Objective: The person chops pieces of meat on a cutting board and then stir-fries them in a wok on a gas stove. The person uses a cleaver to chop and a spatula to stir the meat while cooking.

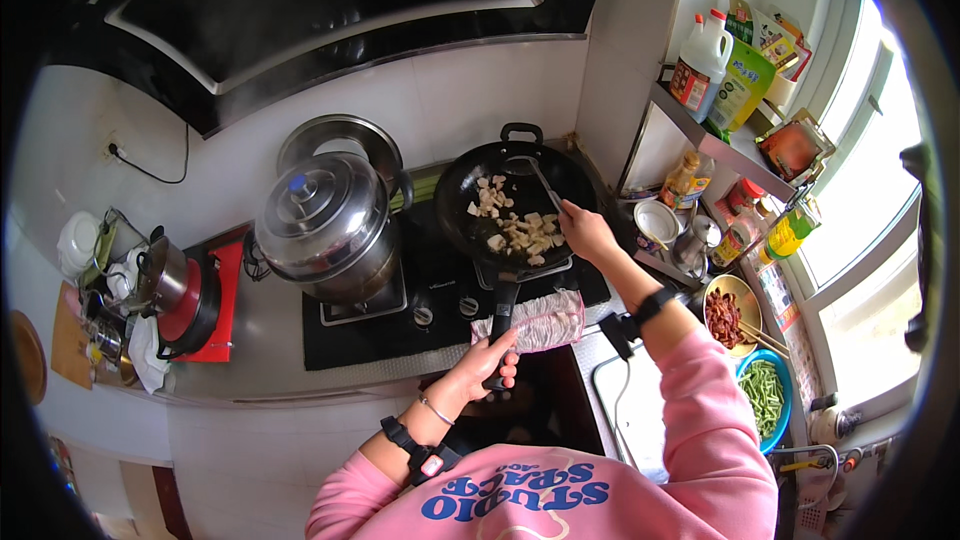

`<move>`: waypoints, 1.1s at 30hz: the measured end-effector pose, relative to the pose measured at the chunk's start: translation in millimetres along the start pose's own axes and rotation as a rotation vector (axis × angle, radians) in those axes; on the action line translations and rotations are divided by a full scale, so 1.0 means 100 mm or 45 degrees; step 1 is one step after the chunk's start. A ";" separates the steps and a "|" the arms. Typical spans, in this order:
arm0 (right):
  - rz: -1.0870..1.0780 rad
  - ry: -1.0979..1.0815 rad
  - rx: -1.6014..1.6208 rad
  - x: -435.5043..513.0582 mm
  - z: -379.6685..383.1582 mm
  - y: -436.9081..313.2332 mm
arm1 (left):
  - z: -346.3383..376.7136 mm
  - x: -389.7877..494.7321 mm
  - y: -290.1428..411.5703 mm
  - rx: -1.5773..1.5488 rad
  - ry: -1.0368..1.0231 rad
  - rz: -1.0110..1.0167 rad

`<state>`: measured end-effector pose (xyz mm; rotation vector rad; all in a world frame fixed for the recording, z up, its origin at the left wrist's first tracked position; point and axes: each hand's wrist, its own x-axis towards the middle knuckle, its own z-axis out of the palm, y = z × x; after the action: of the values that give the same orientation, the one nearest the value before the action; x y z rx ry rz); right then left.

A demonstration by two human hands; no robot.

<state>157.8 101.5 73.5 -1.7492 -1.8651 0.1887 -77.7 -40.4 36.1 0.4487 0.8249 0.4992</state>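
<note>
My left hand [487, 367] grips the black handle [505, 304] of a dark wok [459, 221] on the right burner. In my right hand [589, 231] is a metal spatula [546, 184]; its blade rests near the far inner wall of the wok. Pale, lightly browned food pieces [529, 234] lie in two loose clusters, one left of centre and one nearer my right hand. Under the wok handle, a folded pink-edged cloth [551, 321] lies along the front of the black gas stove [352, 345].
A lidded steel pot [330, 225] occupies the left burner, with a large lid [341, 127] behind it. At right stand a bowl of reddish sliced food [724, 319] with chopsticks, a blue bowl of cut green beans [763, 397], and a shelf [720, 139] of condiments. A white cutting board [637, 405] lies nearby.
</note>
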 end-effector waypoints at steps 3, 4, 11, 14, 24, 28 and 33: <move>0.362 -0.142 0.350 0.21 0.31 -0.05 | 0.01 -0.01 0.00 0.007 0.015 0.000; 0.429 -0.239 0.398 0.22 0.36 -0.09 | 0.01 -0.01 0.00 0.006 0.021 -0.002; -0.375 -0.596 -0.799 -0.43 -0.34 -0.14 | -0.01 0.00 -0.01 -0.001 -0.007 0.009; -0.374 -0.453 -0.884 -0.55 -0.68 -0.05 | -0.01 0.00 -0.01 0.012 -0.001 0.000; 0.038 -0.301 -0.393 0.04 0.02 0.00 | 0.01 0.05 -0.04 -0.008 0.001 0.028; -0.017 -0.482 -0.413 -0.30 -0.21 -0.06 | 0.01 0.04 -0.04 -0.005 0.008 0.034; -0.151 -0.484 -0.695 -0.72 -1.02 -0.08 | 0.03 0.04 -0.04 -0.020 0.017 0.012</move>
<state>199.8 4.1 140.2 -2.0520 -2.4633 -0.0475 -72.5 -41.8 33.3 0.4351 0.8315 0.5178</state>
